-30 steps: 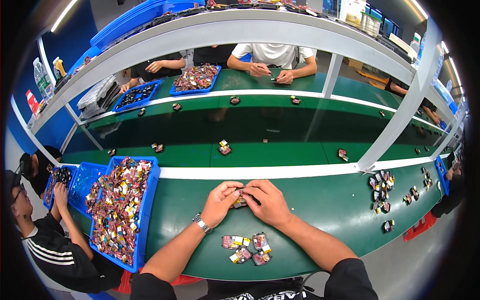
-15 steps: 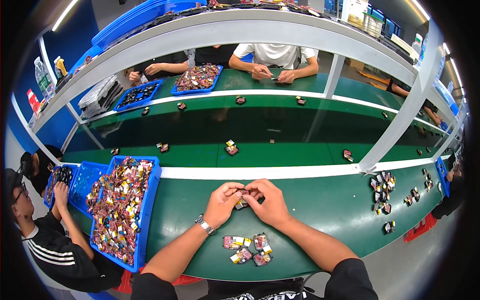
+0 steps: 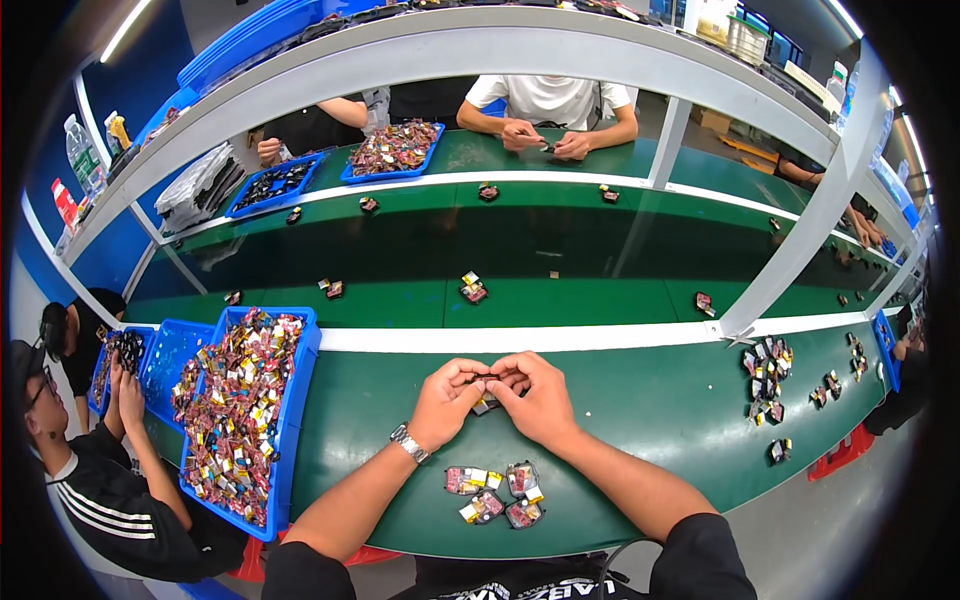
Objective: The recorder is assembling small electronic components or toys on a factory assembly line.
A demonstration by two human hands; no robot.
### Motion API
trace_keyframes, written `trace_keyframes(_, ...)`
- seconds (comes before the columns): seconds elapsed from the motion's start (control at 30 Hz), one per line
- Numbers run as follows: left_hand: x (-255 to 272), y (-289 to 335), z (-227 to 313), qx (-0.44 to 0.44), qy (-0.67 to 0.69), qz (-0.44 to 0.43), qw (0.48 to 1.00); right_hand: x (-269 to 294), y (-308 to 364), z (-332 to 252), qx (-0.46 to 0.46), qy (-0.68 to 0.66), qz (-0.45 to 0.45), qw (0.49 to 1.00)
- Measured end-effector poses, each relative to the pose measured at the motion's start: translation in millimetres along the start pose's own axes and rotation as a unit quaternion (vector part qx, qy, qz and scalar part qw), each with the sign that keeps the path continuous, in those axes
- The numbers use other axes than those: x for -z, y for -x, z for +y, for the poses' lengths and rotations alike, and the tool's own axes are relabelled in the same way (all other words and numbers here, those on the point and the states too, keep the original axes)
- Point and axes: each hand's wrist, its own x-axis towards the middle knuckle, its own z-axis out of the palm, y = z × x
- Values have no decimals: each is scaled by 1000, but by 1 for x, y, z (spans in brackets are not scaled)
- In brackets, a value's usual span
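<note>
My left hand (image 3: 443,405), with a watch on its wrist, and my right hand (image 3: 536,402) meet over the green table (image 3: 370,440). Between their closed fingers and thumbs they grip one small electronic module (image 3: 484,406) with a black casing. The fingers cover most of it, and a pale part shows below the thumbs. Nearer to me, between my forearms, lies a cluster of similar modules (image 3: 484,508) with reddish boards, black edges and white and yellow pieces.
To the left, a blue tray (image 3: 304,400) is heaped with modules, beside a co-worker (image 3: 95,500). More modules (image 3: 768,370) lie at the right. Beyond a white rail (image 3: 420,341), a green conveyor belt (image 3: 590,306) carries spaced modules. A white shelf frame (image 3: 800,230) stands over it.
The modules on the belt have shifted slightly right. My fingers have closed further over the held module, hiding more of its reddish face. The co-worker at left has raised both hands.
</note>
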Motion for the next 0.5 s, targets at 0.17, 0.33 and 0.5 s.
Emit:
trace_keyframes(0.17, 0, 0, 2, 1, 13, -4, 1000, 5, 1, -1, 80, 57, -13, 995)
trace_keyframes(0.33, 3, 2, 3, 7, 36, -35, 999, 3, 2, 1, 157, 99, 1, 983)
trace_keyframes(0.5, 1, 2, 6, 3, 41, -35, 999, 7, 2, 1, 230, 172, 1, 958)
